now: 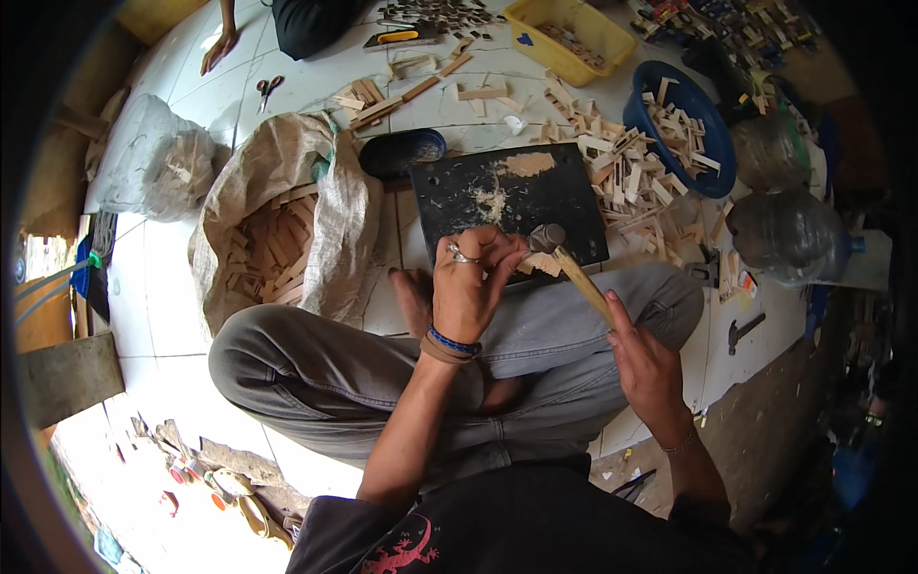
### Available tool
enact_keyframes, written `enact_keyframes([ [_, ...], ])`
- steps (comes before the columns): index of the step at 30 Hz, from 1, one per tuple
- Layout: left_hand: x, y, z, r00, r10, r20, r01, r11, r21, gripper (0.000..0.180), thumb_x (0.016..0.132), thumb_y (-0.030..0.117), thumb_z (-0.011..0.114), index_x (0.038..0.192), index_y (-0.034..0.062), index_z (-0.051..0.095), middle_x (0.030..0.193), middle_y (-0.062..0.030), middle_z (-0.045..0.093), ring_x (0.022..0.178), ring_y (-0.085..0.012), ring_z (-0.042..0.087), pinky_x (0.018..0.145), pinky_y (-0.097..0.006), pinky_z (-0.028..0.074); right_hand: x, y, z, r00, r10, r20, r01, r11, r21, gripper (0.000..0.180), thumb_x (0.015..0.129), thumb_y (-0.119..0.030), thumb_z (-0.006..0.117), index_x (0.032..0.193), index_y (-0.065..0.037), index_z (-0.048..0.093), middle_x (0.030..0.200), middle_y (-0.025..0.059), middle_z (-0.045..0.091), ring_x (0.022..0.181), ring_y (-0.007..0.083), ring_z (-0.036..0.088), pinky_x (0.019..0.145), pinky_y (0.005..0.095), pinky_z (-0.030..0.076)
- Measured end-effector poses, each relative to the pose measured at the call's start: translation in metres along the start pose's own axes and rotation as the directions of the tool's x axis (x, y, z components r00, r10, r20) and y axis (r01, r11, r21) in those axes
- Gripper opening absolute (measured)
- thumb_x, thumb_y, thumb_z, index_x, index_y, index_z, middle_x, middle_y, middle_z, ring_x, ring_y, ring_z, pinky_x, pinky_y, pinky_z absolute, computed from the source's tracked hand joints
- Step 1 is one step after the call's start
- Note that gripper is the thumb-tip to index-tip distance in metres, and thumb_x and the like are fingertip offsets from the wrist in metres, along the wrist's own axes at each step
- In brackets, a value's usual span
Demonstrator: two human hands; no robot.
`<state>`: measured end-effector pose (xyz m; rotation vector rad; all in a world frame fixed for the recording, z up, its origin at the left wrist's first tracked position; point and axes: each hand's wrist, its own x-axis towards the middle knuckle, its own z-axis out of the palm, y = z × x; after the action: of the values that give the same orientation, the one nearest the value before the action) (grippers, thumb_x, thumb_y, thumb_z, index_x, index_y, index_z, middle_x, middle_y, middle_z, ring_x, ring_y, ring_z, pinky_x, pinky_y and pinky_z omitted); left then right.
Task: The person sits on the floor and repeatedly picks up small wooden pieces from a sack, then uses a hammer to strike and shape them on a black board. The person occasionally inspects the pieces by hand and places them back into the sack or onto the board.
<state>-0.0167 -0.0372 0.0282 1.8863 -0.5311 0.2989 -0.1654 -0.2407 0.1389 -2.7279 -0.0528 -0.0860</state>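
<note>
My right hand grips the wooden handle of a hammer. The hammer's metal head is up beside the fingertips of my left hand. Those left fingers are pinched together, and whatever they hold is too small or too hidden to name. A pale, ragged-edged wooden patch shows just under the hammer head; I cannot tell whether my fingers touch it. Beyond both hands a black board lies on the floor, with wood shavings scattered over it.
Left stands an open woven sack of wooden pieces, near a dark oval tray. Loose wooden sticks pile up beside a blue basin. A second hammer lies right. Another person's hand rests at the far left.
</note>
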Motion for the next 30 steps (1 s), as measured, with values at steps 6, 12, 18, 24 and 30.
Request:
enact_keyframes([
  [6,0.001,0.002,-0.001,1.000,0.016,-0.001,-0.016,0.999,0.030,0.032,0.091,0.011,0.079,0.111,0.0065,0.054,0.096,-0.0016,0.079,0.092,-0.0236,0.071,0.089,-0.037,0.043,0.000,0.004,0.003,0.990,-0.048,-0.129,0.052,0.998,0.030,0.064,0.095,-0.001,0.070,0.155,-0.012,0.049,0.092,0.0125,0.069,0.077,0.0253,0.072,0.065,0.0389,0.057],
  [12,0.003,0.004,-0.003,0.998,0.056,-0.001,-0.055,0.994,0.097,0.033,0.090,0.011,0.080,0.111,0.0078,0.054,0.096,-0.0005,0.080,0.091,-0.0217,0.071,0.089,-0.036,0.043,-0.002,0.004,0.004,0.996,0.010,-0.088,-0.010,1.000,-0.003,0.065,0.095,0.000,0.069,0.155,-0.014,0.050,0.095,0.0132,0.071,0.083,0.0259,0.075,0.067,0.0375,0.058],
  [18,0.003,0.005,-0.005,0.998,0.063,0.002,-0.062,0.994,0.089,0.033,0.090,0.010,0.079,0.111,0.0081,0.055,0.096,0.0001,0.079,0.089,-0.0220,0.071,0.090,-0.037,0.043,-0.001,0.003,0.006,0.999,0.043,0.011,-0.043,0.996,0.075,0.056,0.100,-0.005,0.065,0.154,-0.011,0.050,0.102,0.0158,0.073,0.085,0.0297,0.075,0.070,0.0388,0.059],
  [24,0.003,0.004,-0.004,0.998,0.061,0.006,-0.061,0.996,0.069,0.034,0.089,0.010,0.080,0.112,0.0082,0.056,0.096,0.0006,0.078,0.092,-0.0223,0.070,0.090,-0.039,0.043,0.031,-0.005,0.027,0.940,0.338,-0.054,-0.293,0.875,0.386,0.041,0.103,-0.019,0.067,0.140,-0.003,0.058,0.095,0.0152,0.073,0.080,0.0234,0.072,0.071,0.0362,0.055],
  [30,0.002,-0.002,0.000,0.999,0.036,0.012,-0.036,0.999,-0.002,0.034,0.087,0.008,0.080,0.113,0.0083,0.057,0.101,-0.0013,0.077,0.094,-0.0255,0.067,0.088,-0.039,0.043,0.086,-0.004,0.064,0.862,0.463,0.207,-0.468,0.568,0.677,0.034,0.099,-0.033,0.076,0.108,0.000,0.071,0.073,-0.0035,0.061,0.064,0.0026,0.050,0.056,0.0225,0.042],
])
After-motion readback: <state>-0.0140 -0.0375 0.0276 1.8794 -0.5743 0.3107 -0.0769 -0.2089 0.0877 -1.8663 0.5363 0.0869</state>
